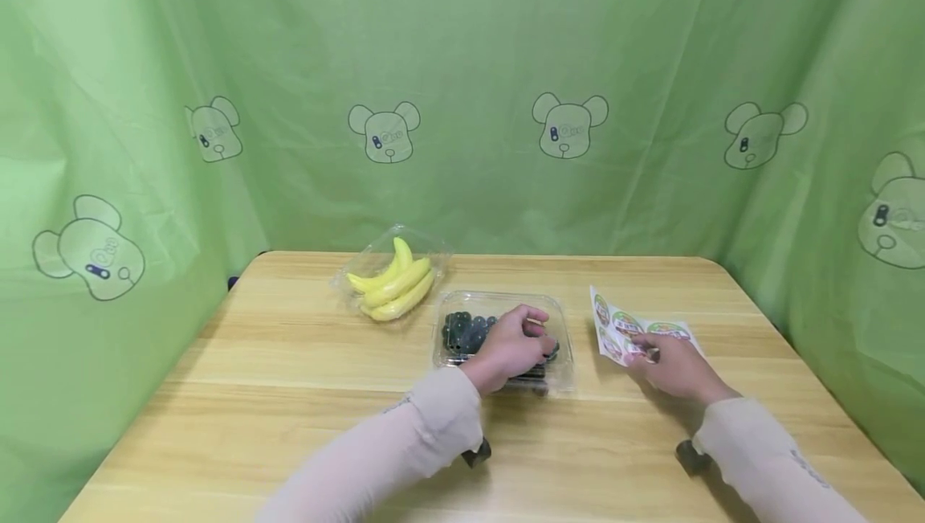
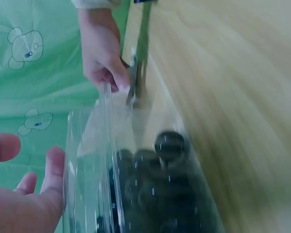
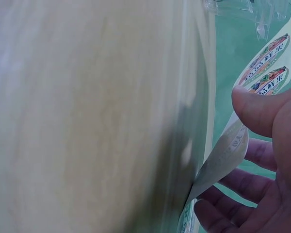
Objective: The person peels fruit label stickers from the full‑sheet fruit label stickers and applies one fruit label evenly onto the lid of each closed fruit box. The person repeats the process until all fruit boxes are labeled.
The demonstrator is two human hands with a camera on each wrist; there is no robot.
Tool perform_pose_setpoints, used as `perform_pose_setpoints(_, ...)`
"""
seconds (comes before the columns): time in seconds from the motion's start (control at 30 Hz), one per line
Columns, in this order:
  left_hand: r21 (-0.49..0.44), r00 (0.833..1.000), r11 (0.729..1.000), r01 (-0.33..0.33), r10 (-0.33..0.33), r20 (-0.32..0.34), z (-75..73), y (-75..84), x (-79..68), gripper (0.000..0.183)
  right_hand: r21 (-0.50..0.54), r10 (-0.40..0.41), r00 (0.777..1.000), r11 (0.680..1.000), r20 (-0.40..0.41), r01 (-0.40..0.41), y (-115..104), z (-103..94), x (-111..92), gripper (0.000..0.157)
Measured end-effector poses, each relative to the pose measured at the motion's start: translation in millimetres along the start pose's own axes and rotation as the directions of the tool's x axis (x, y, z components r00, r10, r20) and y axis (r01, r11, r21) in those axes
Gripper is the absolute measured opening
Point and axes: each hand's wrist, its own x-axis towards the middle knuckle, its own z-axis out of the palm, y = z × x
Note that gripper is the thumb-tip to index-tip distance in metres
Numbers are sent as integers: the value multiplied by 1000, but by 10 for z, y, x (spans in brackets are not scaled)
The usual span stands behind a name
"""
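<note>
A clear plastic clamshell box (image 1: 451, 306) with dark grapes (image 1: 462, 333) inside sits near the middle of the table. Over its right part lies my left hand (image 1: 510, 344), fingers loosely bent and spread. In the left wrist view that hand (image 2: 26, 206) is right at the lid's top, its fingertips not wrapped around anything. To the right, my right hand (image 1: 681, 368) pinches a white sheet of round stickers (image 1: 627, 326) between thumb and fingers. The right wrist view shows the sheet (image 3: 269, 80) curling under the thumb, with its lower end bent down close over the table.
A clear pack (image 1: 433, 248) of yellow bananas (image 1: 397, 290) stands at the back left of the box. The wooden table (image 1: 289, 386) has rounded far corners. A green curtain (image 1: 470, 202) with bear-head prints hangs behind it and along both sides.
</note>
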Motion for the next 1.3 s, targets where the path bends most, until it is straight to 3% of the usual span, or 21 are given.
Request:
perform_pose_setpoints(0.27,-156,1000,988,20,-17,21,260,82,-30,31,-1,-6,1000,1000,-10,6,9,11,6,52)
perform_pose_setpoints(0.4,-138,993,990,24,-7,120,359,111,-71,43,4,-11,1000,1000,-6,11,16,6,28,53)
perform_pose_setpoints(0.5,-142,976,990,27,5,218,431,105,-101,52,12,-15,1000,1000,-8,15,20,4,31,55)
perform_pose_setpoints(0.6,-239,958,970,54,17,287,537,64,-121,55,12,-20,1000,1000,-18,20,29,4,18,53)
perform_pose_setpoints(0.73,-364,941,921,143,-12,339,708,-41,-145,61,8,-16,1000,1000,-24,16,38,7,-14,51)
perform_pose_setpoints(0.9,-418,944,872,254,-130,304,927,-213,-181,75,6,-9,1000,1000,-25,9,43,11,-45,50)
perform_pose_setpoints(1.0,-511,953,811,286,-185,239,1058,-304,-169,73,-1,-8,1000,1000,-26,8,50,11,-54,49)
perform_pose_setpoints(1.2,-682,961,682,263,-251,120,1270,-408,-19,63,-5,-15,999,1000,-31,15,65,16,-33,48)
perform_pose_setpoints(1.3,-713,956,664,226,-292,31,1377,-428,58,53,6,-11,1000,1000,-26,12,57,21,-40,48)
